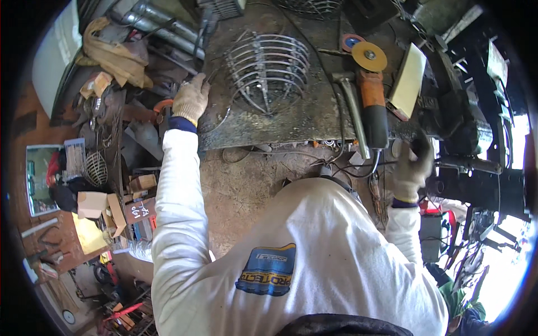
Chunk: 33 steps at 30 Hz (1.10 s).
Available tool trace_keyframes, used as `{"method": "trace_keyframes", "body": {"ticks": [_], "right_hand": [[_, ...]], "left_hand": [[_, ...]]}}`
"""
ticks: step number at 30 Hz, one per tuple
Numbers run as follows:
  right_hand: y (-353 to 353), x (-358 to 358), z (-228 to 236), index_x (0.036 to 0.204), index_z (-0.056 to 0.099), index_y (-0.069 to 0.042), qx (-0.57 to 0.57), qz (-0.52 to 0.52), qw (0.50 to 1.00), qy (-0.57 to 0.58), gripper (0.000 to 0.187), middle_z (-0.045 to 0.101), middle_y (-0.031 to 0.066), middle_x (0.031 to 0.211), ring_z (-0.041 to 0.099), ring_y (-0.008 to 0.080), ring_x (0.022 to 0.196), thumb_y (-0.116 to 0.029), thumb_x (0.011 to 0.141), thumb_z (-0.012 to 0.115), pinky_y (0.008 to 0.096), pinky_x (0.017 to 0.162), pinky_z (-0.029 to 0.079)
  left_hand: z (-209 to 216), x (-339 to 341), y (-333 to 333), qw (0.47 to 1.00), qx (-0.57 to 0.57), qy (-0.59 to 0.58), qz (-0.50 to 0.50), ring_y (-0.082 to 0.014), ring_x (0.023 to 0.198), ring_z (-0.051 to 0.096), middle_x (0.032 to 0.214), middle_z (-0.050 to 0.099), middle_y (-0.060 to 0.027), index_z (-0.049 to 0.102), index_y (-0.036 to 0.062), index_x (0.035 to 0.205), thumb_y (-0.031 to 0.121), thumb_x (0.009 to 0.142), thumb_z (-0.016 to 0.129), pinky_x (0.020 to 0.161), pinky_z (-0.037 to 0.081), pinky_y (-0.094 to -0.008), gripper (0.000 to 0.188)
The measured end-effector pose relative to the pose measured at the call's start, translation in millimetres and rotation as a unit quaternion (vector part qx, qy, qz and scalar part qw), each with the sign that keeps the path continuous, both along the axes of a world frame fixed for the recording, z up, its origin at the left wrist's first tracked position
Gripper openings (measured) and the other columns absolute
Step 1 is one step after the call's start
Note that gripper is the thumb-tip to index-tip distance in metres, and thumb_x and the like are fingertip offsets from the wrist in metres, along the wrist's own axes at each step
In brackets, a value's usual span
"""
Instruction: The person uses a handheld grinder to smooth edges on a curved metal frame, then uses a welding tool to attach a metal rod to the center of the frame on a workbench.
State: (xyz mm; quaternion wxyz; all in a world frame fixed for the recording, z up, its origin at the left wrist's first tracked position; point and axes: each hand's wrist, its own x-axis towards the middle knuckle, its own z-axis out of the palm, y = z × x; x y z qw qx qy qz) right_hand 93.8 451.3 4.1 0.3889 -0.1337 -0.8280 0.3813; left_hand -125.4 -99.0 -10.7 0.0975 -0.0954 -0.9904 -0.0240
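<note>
My left hand (191, 99), in a pale work glove, is at the left edge of the metal-topped bench (314, 126). Its fingers look curled, close to the end of a thin metal rod (172, 60); what they grip is unclear. A curved cage of welded metal bars (259, 66) lies on the bench to the right of that hand. My right hand (412, 175), gloved too, is raised past the bench's front right and smeared by motion. Nearest to it is an orange and black angle grinder (374, 103) with a yellow disc. A metal-handled hammer (354, 112) lies beside the grinder.
A pale rectangular box (408, 81) lies right of the grinder. Dark cables cross the bench and hang over its front edge. Pipes (159, 28), a brown cloth (117, 50) and cardboard boxes (101, 207) crowd the left side. Dark machinery (468, 168) stands at the right.
</note>
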Motion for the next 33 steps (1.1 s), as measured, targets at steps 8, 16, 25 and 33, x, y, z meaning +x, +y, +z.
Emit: {"method": "trace_keyframes", "body": {"ticks": [8, 16, 25, 33], "right_hand": [[-29.7, -85.8, 35.2, 0.144, 0.044, -0.004, 0.103, 0.078, 0.894, -0.430, 0.080, 0.058, 0.0326, 0.131, 0.064, 0.0462, 0.114, -0.050, 0.085, 0.072, 0.0519, 0.098, 0.051], [-19.5, -113.7, 36.7, 0.129, 0.053, 0.008, 0.028, 0.125, 0.868, -0.479, 0.078, 0.067, 0.0328, 0.114, 0.065, 0.0446, 0.113, -0.045, 0.078, 0.076, 0.0454, 0.100, 0.050], [-13.7, -89.4, 48.8, 0.136, 0.052, 0.000, -0.047, 0.153, 0.897, -0.413, 0.081, 0.065, 0.0289, 0.124, 0.063, 0.0395, 0.119, -0.046, 0.074, 0.079, 0.0446, 0.101, 0.050], [-61.7, -38.4, 102.8, 0.144, 0.043, 0.000, -0.274, 0.193, 0.924, -0.186, 0.084, 0.066, 0.0168, 0.121, 0.066, 0.0258, 0.109, -0.024, 0.076, 0.085, 0.0385, 0.096, 0.051]], "left_hand": [[18.6, -6.6, 63.3, 0.993, -0.054, -0.072, 0.070, -0.0431, 0.109, 0.064, 0.110, 0.070, -0.0239, 0.071, 0.0065, 0.102, 0.032, 0.095, 0.059, 0.094, 0.050, -0.0519, 0.029], [42.9, 36.4, 65.6, 0.998, 0.002, 0.022, 0.057, -0.0415, 0.101, 0.067, 0.109, 0.071, -0.0212, 0.069, 0.0060, 0.115, 0.030, 0.097, 0.058, 0.091, 0.051, -0.0497, 0.032], [76.3, 167.7, 286.7, 0.924, 0.282, -0.189, -0.179, -0.0267, 0.086, 0.073, 0.106, 0.073, -0.0113, 0.061, 0.0088, 0.126, 0.022, 0.094, 0.070, 0.073, 0.059, -0.0400, 0.037], [61.8, 169.4, 352.3, 0.700, 0.589, -0.258, -0.311, -0.0195, 0.112, 0.061, 0.132, 0.055, -0.0113, 0.038, 0.0022, 0.143, 0.030, 0.075, 0.090, 0.086, 0.056, -0.0365, 0.090]]}}
